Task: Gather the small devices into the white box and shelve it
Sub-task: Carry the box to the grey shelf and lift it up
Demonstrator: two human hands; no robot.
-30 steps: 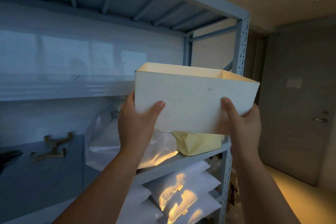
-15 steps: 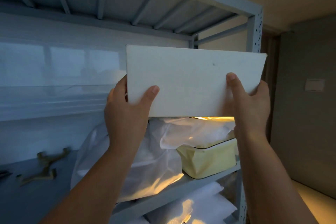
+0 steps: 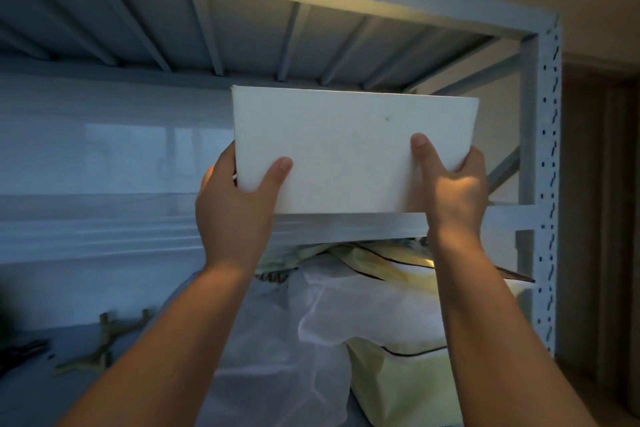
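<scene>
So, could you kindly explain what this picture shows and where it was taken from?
There is no machine here: a camera worn on the person's head looks over their arms. The left hand and right hand grip a white box at its lower corners, thumbs on its front, holding it at the front edge of the upper shelf. Whether it rests there is unclear. On the shelf below lie white plastic bags, a yellow case and a branch-shaped object.

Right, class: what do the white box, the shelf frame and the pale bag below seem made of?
White box: likely fabric-covered card; matte, faintly textured face, crisp edges. Shelf frame: painted metal, probably steel; slotted upright, ribbed deck. Pale bag: thin translucent plastic or non-woven; soft crumpled folds.
</scene>
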